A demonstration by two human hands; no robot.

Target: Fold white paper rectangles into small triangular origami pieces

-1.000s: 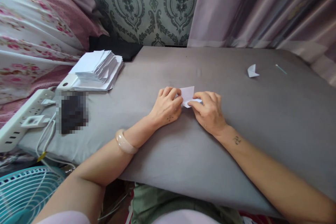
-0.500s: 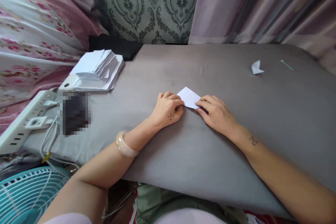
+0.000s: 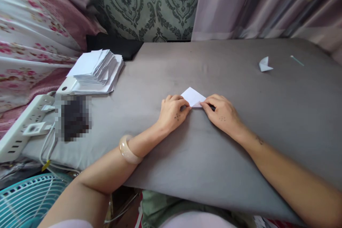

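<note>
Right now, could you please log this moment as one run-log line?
left hand: pinching folded white paper, left side | right hand: pinching its right corner | paper stack: back left | small folded piece: back right

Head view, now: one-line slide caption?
Left hand and right hand hold a folded white paper on the grey surface, a paper stack to the left.

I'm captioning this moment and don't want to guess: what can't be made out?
All in the head view:
White paper: side ends covered by the left hand and right hand.
Dark object: what it is, hidden by pixelation.
Fan: the rest, cut off by the left and bottom picture edges.
Paper stack: sheet count, edges too fine to separate.
</note>
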